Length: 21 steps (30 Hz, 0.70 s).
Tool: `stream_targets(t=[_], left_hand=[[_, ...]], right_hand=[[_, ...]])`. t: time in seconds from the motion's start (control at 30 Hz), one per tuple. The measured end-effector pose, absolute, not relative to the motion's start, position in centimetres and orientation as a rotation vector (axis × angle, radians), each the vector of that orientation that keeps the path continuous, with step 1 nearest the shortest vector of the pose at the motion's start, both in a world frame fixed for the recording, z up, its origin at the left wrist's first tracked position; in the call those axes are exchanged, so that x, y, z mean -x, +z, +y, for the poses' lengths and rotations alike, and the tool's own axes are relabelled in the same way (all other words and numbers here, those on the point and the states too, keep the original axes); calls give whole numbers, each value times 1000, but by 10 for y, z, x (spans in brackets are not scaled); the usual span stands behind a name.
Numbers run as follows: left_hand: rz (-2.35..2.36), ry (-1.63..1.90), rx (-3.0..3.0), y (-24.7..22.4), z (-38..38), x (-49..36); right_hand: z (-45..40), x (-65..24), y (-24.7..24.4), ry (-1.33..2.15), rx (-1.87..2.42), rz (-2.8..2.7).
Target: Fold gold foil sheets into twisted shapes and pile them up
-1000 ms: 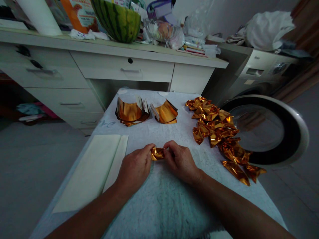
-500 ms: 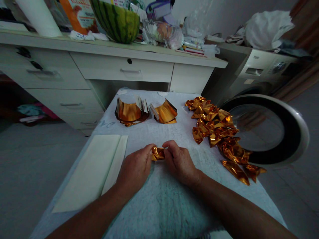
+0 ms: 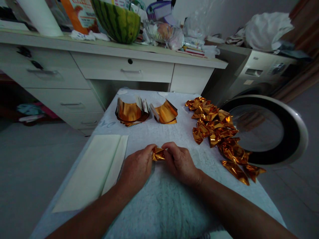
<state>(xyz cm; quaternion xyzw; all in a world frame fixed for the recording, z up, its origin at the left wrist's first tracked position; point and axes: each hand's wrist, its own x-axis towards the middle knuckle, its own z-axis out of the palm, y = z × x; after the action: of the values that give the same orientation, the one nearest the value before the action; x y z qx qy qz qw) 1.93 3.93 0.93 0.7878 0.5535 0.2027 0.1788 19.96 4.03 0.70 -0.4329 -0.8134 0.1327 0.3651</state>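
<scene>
A small folded piece of gold foil paper (image 3: 159, 154) is pinched between my two hands over the middle of the cloth-covered table. My left hand (image 3: 138, 167) grips its left end, and my right hand (image 3: 179, 162) grips its right end; my fingers partly hide both ends. Beyond my hands lie two curved stacks of gold foil sheets, a larger left stack (image 3: 129, 112) and a smaller right stack (image 3: 166, 112). To the right is a pile of folded gold foil pieces (image 3: 215, 122), reaching down along the table's right edge.
A pale folded paper sheet (image 3: 92, 169) lies on the table (image 3: 159, 205) to my left. Behind stands a white desk (image 3: 104, 68) bearing a cut watermelon (image 3: 119, 23) and clutter. On the right, a washing machine's open round door (image 3: 296, 132) stands beside the table edge.
Hardly anything differs. Both hands keep hold of the gold foil paper's ends, with only a slight shift of the fingers, and the view has moved a trifle.
</scene>
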Motion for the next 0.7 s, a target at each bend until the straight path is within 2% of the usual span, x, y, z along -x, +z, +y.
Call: stream_targets(t=[0.2,0.33,0.7], left_hand=[[1515,505,-2266,9,38,-19],[1551,468,-2227,7,39,-18],[1322,787,-1900,19,41,-16]], right_hand=[[40,-201,6,271,1139,-2051],[39,-199,6,345,1084,-2156],[40,-203,6,376,1213,-2009]])
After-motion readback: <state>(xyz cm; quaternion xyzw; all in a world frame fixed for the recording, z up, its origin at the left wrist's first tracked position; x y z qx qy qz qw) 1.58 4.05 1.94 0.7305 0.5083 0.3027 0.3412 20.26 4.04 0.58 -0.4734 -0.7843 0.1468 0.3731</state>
